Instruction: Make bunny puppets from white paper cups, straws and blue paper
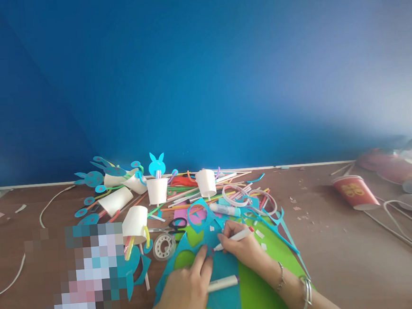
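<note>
My right hand (239, 244) grips a white marker (238, 235) with a red end, its tip down on blue paper (226, 261). Fingers stretched out, my left hand (190, 286) lies flat and presses that paper close to the marker's tip. Another white marker (223, 283) with a purple end pokes out beside my left hand, which hides its other end. Beneath the blue sheet is a green sheet (261, 283). A blue sheet with a round hole (197, 217) lies just beyond my hands, near a thick marker (225, 209).
Left of the hands are a tape roll (164, 247), scissors (178, 225) and a tipped white cup (135, 223). Further back, a white cup (158, 191) carries a blue rabbit head (157, 166), among coloured straws (186, 194). A red paper cup (355, 192) lies tilted at right, beside cables.
</note>
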Motion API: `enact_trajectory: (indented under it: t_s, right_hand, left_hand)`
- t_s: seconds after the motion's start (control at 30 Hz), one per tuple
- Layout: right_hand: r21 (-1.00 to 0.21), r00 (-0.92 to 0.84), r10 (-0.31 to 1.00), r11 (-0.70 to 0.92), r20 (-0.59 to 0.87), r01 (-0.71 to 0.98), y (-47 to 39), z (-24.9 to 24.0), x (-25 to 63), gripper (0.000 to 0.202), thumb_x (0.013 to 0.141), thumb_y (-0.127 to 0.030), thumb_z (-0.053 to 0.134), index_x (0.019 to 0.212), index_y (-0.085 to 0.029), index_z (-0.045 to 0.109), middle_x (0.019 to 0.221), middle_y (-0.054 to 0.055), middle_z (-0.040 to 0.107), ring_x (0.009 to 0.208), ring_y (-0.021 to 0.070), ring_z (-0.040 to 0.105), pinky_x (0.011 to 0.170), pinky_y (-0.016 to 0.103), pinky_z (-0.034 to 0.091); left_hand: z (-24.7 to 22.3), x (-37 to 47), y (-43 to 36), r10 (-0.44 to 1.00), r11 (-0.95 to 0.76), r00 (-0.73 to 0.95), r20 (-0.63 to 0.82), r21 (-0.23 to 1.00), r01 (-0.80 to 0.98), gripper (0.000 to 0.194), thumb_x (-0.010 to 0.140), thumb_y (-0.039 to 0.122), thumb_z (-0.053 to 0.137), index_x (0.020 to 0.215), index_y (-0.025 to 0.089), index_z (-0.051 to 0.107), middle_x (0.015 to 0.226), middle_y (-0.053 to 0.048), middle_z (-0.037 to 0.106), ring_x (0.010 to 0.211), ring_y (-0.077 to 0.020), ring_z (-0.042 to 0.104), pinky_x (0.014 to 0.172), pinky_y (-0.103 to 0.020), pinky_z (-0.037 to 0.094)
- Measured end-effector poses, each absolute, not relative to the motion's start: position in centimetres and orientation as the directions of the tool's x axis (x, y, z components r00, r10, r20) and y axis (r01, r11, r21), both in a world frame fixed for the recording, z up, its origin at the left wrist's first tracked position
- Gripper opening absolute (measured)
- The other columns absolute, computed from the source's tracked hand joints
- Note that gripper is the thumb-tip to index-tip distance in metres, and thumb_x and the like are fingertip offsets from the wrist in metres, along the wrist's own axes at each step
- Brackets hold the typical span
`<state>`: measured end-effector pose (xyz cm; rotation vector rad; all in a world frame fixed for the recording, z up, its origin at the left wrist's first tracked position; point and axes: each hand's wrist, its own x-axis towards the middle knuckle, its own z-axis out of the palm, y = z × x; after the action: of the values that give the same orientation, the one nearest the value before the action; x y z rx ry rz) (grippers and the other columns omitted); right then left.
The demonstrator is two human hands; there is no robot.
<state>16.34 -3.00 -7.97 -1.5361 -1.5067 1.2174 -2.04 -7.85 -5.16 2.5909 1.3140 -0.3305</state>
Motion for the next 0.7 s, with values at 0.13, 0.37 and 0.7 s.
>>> enact_trajectory:
  t_s: [0.13, 0.37, 0.7]
  right_hand:
    - [-0.922, -0.085, 0.987, -0.094, -0.135, 0.376, -3.04, -7.92, 16.18, 0.023, 0.075, -0.029, 0.057, 0.059, -0.024, 0.043, 0.05, -0.002, 0.059, 0.049, 0.0133, 0.052, 0.048, 0.024, 0.038]
    - [-0.922, -0.091, 0.987, -0.091, -0.134, 0.376, -3.01, -7.86, 16.2, 0.022, 0.075, -0.029, 0.057, 0.059, -0.024, 0.042, 0.049, -0.003, 0.058, 0.049, 0.0131, 0.052, 0.047, 0.023, 0.038]
    - [-0.904, -0.118, 0.981, -0.093, -0.156, 0.417, -3.04, -7.57, 16.32, 0.021, 0.07, -0.023, 0.054, 0.055, -0.024, 0.04, 0.047, -0.004, 0.053, 0.044, 0.0115, 0.049, 0.043, 0.022, 0.034]
  left_hand:
    - [-5.37, -2.06, -7.75, 0.764, -0.577, 0.576, -0.291, 0.092, 0.811, 0.065, 0.076, 0.003, 0.044, 0.139, 0.019, 0.045, 0.152, -0.011, 0.035, 0.078, -0.025, 0.073, 0.063, -0.037, 0.061]
    - [-5.18, -2.09, -7.67, 0.76, -0.575, 0.576, -0.301, 0.102, 0.812, 0.064, 0.077, 0.003, 0.043, 0.14, 0.018, 0.044, 0.152, -0.01, 0.035, 0.078, -0.0252, 0.072, 0.063, -0.039, 0.061]
    - [-5.12, -2.04, -7.66, 0.761, -0.565, 0.574, -0.304, 0.126, 0.816, 0.063, 0.078, 0.003, 0.043, 0.139, 0.017, 0.044, 0.151, -0.012, 0.036, 0.082, -0.0259, 0.072, 0.065, -0.039, 0.061]
